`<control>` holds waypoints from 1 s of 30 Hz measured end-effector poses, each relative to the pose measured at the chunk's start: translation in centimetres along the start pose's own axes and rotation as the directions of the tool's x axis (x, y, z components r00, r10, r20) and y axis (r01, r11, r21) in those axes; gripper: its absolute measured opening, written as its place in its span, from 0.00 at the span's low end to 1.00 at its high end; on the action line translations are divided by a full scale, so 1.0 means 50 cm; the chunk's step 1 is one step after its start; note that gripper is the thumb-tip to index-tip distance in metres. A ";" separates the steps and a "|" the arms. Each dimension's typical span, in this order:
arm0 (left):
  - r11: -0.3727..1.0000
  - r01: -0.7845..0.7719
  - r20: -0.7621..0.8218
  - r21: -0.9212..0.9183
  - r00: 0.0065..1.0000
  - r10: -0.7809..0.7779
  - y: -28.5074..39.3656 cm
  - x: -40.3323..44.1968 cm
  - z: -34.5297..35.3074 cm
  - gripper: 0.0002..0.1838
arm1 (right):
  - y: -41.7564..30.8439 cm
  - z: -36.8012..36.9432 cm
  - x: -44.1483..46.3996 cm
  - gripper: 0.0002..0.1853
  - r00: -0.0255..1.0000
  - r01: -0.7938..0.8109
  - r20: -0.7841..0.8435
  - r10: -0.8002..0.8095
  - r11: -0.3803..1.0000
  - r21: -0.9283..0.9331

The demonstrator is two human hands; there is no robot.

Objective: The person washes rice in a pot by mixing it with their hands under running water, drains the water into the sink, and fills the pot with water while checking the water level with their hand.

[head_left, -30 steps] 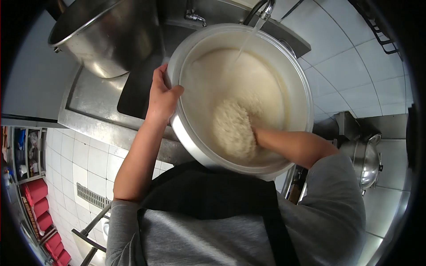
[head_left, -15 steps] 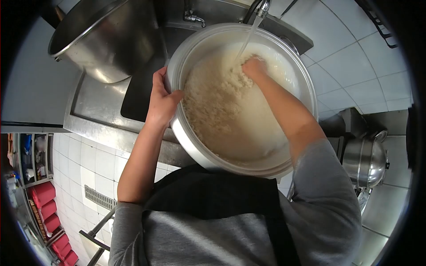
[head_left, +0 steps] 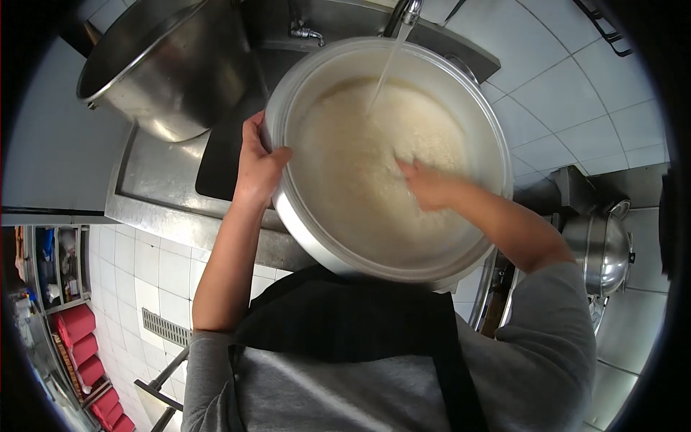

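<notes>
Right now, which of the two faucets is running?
The right faucet in the picture: its stream falls into the big round pot. The left faucet, over the sink, shows no water coming out.

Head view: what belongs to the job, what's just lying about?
In the job:
wide round silvery metal pot
cloudy off-white liquid inside
running chrome faucet
left hand, holding the pot
right hand, blurred, at the liquid

Lying about:
tall cylindrical stainless-steel pot
small chrome tap, not running
rounded steel pot, far right
red containers, lower left
</notes>
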State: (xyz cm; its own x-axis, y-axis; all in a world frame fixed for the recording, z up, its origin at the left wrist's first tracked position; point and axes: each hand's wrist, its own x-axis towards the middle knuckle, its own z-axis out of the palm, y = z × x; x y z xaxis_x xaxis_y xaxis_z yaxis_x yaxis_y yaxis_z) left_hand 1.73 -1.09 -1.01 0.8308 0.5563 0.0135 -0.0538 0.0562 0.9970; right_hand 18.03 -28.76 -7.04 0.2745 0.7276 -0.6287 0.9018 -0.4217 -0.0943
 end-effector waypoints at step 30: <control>1.000 0.006 -0.023 0.011 1.000 -0.006 -0.005 -0.004 0.001 0.33 | 0.160 -0.013 -0.025 0.32 0.858 -0.488 0.507 0.080 0.434 0.757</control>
State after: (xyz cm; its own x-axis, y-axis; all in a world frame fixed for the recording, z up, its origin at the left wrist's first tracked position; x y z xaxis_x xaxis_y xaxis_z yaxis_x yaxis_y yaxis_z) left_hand 1.60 -1.25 -1.27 0.8181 0.5750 0.0060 -0.0429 0.0506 0.9978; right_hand 25.12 -32.71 -6.51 0.1386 0.3160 -0.9386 0.0049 -0.9479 -0.3184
